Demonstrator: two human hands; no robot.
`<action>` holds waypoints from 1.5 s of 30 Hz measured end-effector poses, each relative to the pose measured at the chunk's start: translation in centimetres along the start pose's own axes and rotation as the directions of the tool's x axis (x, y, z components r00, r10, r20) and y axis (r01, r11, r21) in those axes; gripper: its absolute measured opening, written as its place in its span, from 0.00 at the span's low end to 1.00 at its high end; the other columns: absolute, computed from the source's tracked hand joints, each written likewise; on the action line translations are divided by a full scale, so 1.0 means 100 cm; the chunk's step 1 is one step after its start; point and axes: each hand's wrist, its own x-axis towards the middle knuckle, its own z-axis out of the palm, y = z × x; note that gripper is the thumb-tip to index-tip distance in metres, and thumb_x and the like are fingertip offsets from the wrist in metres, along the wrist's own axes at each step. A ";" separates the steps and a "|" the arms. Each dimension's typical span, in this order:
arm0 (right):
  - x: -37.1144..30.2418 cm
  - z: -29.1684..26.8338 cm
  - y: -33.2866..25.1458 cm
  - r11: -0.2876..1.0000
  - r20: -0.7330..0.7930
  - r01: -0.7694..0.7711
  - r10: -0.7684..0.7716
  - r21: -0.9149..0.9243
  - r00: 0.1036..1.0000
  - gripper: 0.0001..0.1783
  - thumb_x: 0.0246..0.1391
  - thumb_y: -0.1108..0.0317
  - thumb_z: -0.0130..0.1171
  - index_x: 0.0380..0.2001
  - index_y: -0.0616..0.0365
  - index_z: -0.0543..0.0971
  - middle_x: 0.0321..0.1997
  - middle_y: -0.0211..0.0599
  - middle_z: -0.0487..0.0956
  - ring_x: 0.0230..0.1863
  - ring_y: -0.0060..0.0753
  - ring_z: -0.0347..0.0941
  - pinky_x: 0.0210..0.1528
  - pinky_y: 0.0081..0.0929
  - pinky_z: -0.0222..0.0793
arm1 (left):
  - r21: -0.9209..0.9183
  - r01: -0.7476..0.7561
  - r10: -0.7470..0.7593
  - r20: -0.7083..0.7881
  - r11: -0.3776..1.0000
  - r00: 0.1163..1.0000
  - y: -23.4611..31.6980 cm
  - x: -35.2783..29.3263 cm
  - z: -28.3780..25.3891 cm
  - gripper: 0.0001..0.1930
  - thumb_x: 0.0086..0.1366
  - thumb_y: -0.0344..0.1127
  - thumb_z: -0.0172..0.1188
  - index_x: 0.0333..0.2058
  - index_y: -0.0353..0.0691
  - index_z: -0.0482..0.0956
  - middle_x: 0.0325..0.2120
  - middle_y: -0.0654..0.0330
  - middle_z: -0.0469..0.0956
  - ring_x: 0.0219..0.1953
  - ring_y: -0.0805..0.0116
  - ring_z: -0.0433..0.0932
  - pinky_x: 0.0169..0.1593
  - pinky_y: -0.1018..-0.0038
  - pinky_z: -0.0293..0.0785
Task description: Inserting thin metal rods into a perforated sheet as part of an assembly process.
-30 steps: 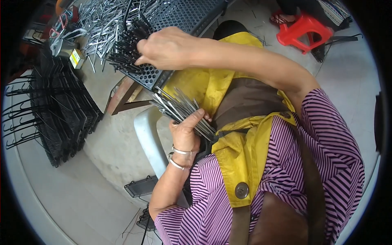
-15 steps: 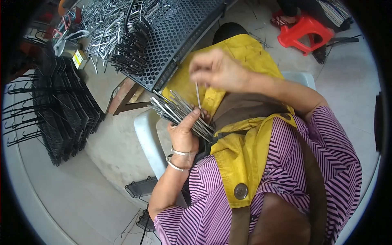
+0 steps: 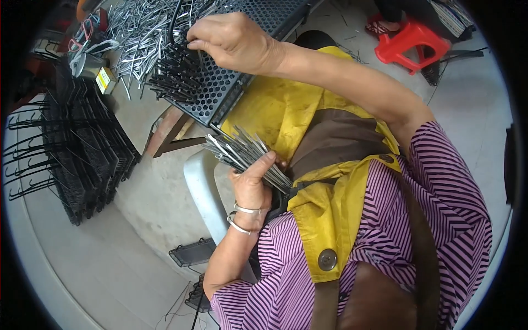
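My left hand (image 3: 254, 179) is wrapped round a bundle of thin grey metal rods (image 3: 234, 147), which fan out toward the perforated table. Over that black perforated table (image 3: 220, 88) my right hand (image 3: 234, 43) is pinched, thumb against fingers. Whatever the pinch holds is too small to make out. Just below the fingertips a dense cluster of black rods (image 3: 176, 71) stands on the table. Behind it lies a heap of loose silvery metal strips (image 3: 140, 33).
Black mesh racks with wire hooks (image 3: 82, 148) are stacked at the left. A small yellow box (image 3: 106, 80) and scissors (image 3: 82, 36) lie near the heap. A red stool (image 3: 410, 47) stands at the far right, by another person's foot. My yellow apron (image 3: 264, 104) covers my lap.
My right hand has moved from above the left-hand bundle, where a single rod showed beneath it, up and left to the black rods on the table. The left hand keeps its bundle.
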 end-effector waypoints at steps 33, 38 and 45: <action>0.003 -0.007 0.013 0.995 -0.149 -0.087 0.093 0.045 0.985 0.05 0.39 0.71 0.57 0.22 0.61 0.74 0.21 0.40 0.74 0.23 0.38 0.73 0.26 0.25 0.69 | -0.009 -0.024 0.024 0.090 1.000 0.996 -0.002 -0.002 0.003 0.05 0.51 0.23 0.56 0.27 0.32 0.69 0.20 0.56 0.72 0.22 0.65 0.72 0.30 0.67 0.73; 0.008 0.012 0.014 1.000 -0.021 0.026 -0.026 0.009 0.999 0.05 0.41 0.70 0.56 0.23 0.60 0.74 0.23 0.37 0.75 0.26 0.36 0.73 0.29 0.26 0.71 | -0.027 0.005 -0.003 0.076 1.000 0.997 -0.001 -0.001 0.001 0.05 0.51 0.22 0.56 0.28 0.32 0.70 0.20 0.56 0.72 0.22 0.65 0.72 0.29 0.68 0.73; 0.017 0.017 0.011 0.984 0.086 0.130 -0.141 0.121 0.986 0.03 0.41 0.74 0.54 0.23 0.59 0.74 0.21 0.35 0.74 0.24 0.33 0.72 0.27 0.25 0.69 | -0.009 -0.004 0.005 0.025 1.000 1.000 0.000 -0.002 0.002 0.06 0.50 0.21 0.56 0.28 0.32 0.71 0.20 0.57 0.72 0.22 0.68 0.73 0.27 0.70 0.74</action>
